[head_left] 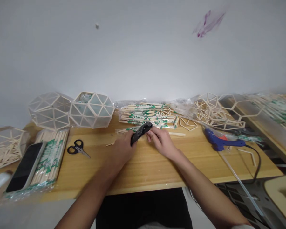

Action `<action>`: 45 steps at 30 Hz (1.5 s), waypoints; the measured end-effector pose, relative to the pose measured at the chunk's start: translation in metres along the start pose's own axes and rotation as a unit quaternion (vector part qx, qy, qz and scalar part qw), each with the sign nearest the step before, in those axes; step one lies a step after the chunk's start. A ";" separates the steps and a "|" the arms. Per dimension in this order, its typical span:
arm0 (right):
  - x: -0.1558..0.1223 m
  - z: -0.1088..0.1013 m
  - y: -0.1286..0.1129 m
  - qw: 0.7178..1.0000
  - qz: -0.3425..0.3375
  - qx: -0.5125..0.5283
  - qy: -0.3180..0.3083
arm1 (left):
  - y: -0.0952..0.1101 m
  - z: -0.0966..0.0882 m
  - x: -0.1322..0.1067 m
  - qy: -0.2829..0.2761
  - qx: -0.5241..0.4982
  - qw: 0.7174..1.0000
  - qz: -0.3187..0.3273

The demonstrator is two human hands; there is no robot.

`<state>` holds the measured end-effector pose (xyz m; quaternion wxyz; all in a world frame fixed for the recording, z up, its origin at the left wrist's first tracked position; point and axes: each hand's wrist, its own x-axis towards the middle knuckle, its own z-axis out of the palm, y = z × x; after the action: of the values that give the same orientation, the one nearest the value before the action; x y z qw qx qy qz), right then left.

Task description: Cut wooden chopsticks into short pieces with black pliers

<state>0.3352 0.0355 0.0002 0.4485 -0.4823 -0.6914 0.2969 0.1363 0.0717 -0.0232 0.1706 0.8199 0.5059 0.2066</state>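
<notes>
My left hand (121, 150) is closed around a black cutter (141, 132), held just above the wooden table (145, 165) near its middle. My right hand (160, 140) is right beside it, its fingers pinched together at the tool's front end; what they hold is too small to make out. Just beyond both hands lies a pile of wrapped wooden chopsticks (147, 117) in green-printed sleeves. A short loose stick (177, 134) lies to the right of my right hand.
Black scissors (77, 148) lie to the left, next to a chopstick pack (50, 157) with a phone (25, 166) on it. Two faceted stick domes (71, 110) stand at the back left. A blue glue gun (220, 142) and open stick frames (214, 111) are on the right.
</notes>
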 end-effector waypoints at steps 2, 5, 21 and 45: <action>0.000 -0.002 0.000 1.000 -0.003 0.017 -0.014 | -0.002 0.000 0.001 0.011 -0.011 1.000 0.017; 0.001 -0.005 0.000 0.996 0.006 0.072 -0.049 | -0.009 0.001 0.002 0.030 -0.028 0.997 0.058; -0.002 -0.007 0.003 0.934 0.137 0.299 -0.141 | -0.013 -0.004 0.004 0.025 -0.098 0.985 0.140; 0.003 -0.001 0.002 0.923 0.222 0.305 -0.078 | -0.021 -0.008 0.008 0.040 -0.030 0.998 0.033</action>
<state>0.3361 0.0393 -0.0002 0.4414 -0.4385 -0.4756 0.6219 0.1192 0.0881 -0.0249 0.1679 0.8218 0.4786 0.2596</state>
